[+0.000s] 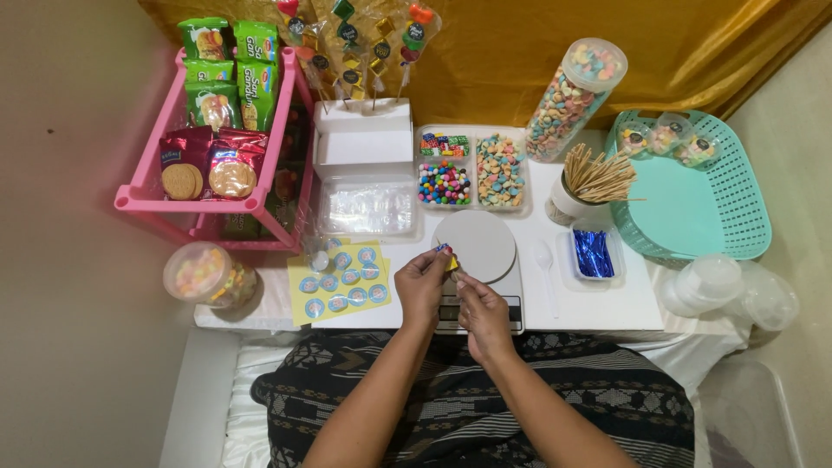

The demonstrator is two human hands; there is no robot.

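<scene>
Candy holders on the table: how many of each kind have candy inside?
Tall clear jar: 1
Round tub with a lid: 1
Divided clear tray: 1
Small clear cups in the teal basket: 3
Total: 6

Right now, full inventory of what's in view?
small candy piece: 1, yellow and blue, pinched between both hands over the scale
kitchen scale: 1, white round plate, table centre
sticker sheet: 1, yellow with blue round stickers, left of scale
divided candy tray: 1, clear, mixed colours, behind scale
pink rack: 1, snack packets, far left
teal basket: 1, far right
wooden skewers cup: 1, beside basket
tall candy jar: 1, pastel, tilted, back
left hand: holding candy
right hand: holding candy
</scene>
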